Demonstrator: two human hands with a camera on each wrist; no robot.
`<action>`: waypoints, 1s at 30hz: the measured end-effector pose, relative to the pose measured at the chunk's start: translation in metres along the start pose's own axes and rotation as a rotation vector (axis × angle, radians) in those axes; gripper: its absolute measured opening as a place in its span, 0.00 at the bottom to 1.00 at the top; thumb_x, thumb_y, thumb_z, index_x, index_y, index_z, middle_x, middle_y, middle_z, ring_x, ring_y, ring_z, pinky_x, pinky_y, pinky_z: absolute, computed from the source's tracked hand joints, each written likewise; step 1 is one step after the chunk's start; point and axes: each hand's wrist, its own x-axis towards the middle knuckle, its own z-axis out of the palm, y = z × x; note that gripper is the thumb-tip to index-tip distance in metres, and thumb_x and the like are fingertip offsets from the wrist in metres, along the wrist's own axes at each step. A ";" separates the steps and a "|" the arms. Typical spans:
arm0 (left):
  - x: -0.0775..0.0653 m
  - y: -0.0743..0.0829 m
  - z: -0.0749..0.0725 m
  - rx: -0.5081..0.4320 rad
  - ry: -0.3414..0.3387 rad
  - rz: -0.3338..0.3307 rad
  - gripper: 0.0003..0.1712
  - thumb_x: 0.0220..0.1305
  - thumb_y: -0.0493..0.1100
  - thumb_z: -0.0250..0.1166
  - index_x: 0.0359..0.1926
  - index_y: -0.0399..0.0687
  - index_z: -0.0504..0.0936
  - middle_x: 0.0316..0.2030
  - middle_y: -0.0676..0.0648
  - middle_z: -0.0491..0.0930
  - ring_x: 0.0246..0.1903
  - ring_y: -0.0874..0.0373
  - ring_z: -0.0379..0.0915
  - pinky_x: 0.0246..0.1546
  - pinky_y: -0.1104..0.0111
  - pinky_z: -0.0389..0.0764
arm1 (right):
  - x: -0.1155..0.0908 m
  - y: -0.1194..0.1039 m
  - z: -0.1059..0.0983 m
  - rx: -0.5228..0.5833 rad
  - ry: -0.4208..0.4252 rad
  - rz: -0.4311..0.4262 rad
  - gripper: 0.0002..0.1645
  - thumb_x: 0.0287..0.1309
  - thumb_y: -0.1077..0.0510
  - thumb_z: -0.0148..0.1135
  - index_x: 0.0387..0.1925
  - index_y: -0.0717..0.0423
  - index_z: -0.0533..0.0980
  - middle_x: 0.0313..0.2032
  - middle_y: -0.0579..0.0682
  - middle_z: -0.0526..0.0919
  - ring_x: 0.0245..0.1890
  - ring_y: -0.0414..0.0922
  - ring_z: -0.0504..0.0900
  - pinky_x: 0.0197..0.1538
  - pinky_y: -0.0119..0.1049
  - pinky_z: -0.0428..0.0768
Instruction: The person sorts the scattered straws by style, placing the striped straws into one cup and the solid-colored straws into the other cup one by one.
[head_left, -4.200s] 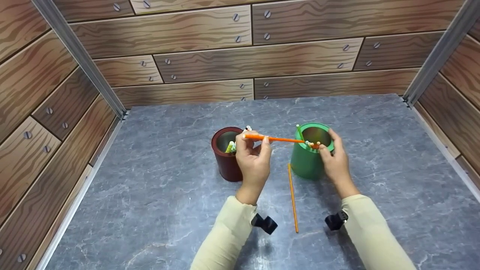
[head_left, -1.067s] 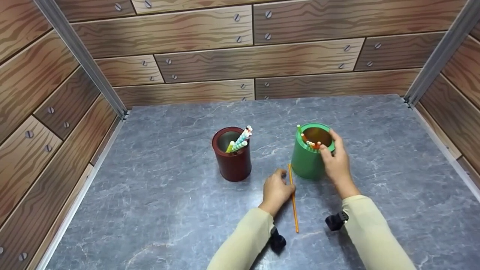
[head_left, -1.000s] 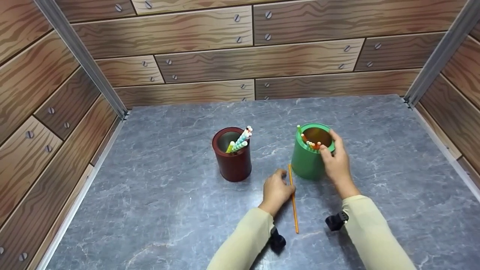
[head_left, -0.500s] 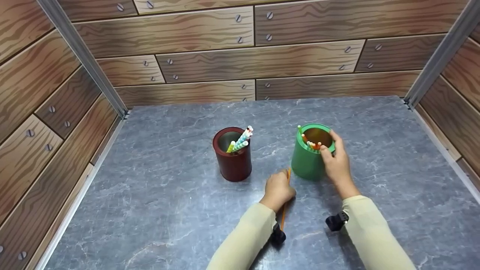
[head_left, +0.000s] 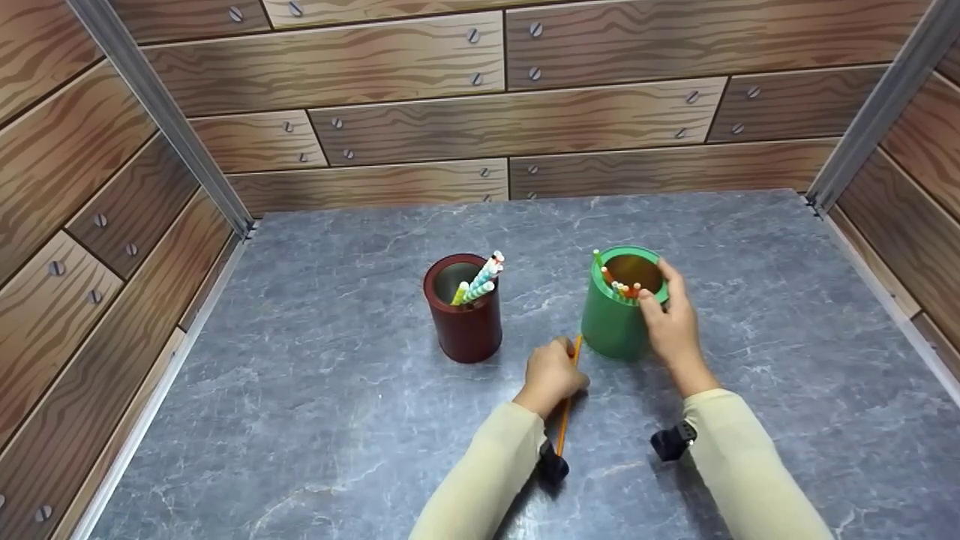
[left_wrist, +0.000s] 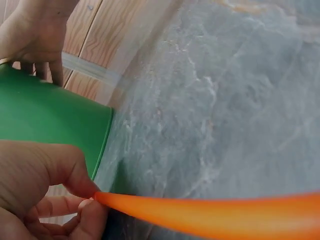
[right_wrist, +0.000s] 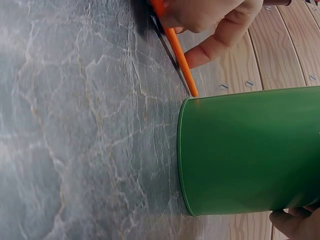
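In the head view my left hand (head_left: 551, 375) is low over the table, pinching an orange drinking straw (head_left: 564, 431) between thumb and fingertips. Its near part runs back beside the wrist. The left wrist view shows the straw (left_wrist: 225, 215) caught at the fingertips. My right hand (head_left: 673, 326) holds the rim of an upright green cup (head_left: 611, 330), thumb at the front and fingers on the right side. Several straws (head_left: 617, 288) poke out along that cup's near-left rim. In the right wrist view the straw's far end (right_wrist: 192, 90) lies close to the cup's base.
A dark red cup (head_left: 471, 334) stands upright to the left, with several patterned straws (head_left: 484, 277) leaning to its right side. Wood-patterned walls (head_left: 420, 112) surround the grey marbled table (head_left: 315, 360) at the back and both sides.
Earlier my left hand held another orange straw at the green cup; it then came down to the one on the table. That straw's near end has swung left. The right hand stays put.
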 end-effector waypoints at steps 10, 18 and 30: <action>0.002 -0.011 -0.004 -0.654 -0.203 -0.280 0.09 0.42 0.28 0.63 0.29 0.40 0.78 0.21 0.50 0.74 0.16 0.61 0.69 0.17 0.72 0.74 | 0.000 -0.002 -0.001 0.010 0.003 -0.007 0.35 0.60 0.62 0.51 0.67 0.62 0.55 0.66 0.62 0.59 0.65 0.55 0.59 0.66 0.49 0.57; 0.000 -0.022 0.000 -0.874 -0.209 -0.229 0.12 0.44 0.26 0.57 0.34 0.36 0.77 0.23 0.52 0.72 0.18 0.62 0.67 0.18 0.73 0.75 | 0.001 0.001 0.000 -0.016 -0.008 0.015 0.35 0.60 0.61 0.50 0.67 0.62 0.55 0.67 0.61 0.58 0.65 0.54 0.58 0.66 0.48 0.57; -0.004 -0.034 0.003 -1.053 -0.140 -0.137 0.21 0.43 0.24 0.53 0.43 0.36 0.73 0.19 0.52 0.70 0.16 0.62 0.66 0.19 0.71 0.73 | 0.001 0.002 0.000 -0.025 0.000 0.016 0.34 0.60 0.60 0.50 0.67 0.61 0.55 0.67 0.61 0.59 0.66 0.56 0.58 0.66 0.49 0.56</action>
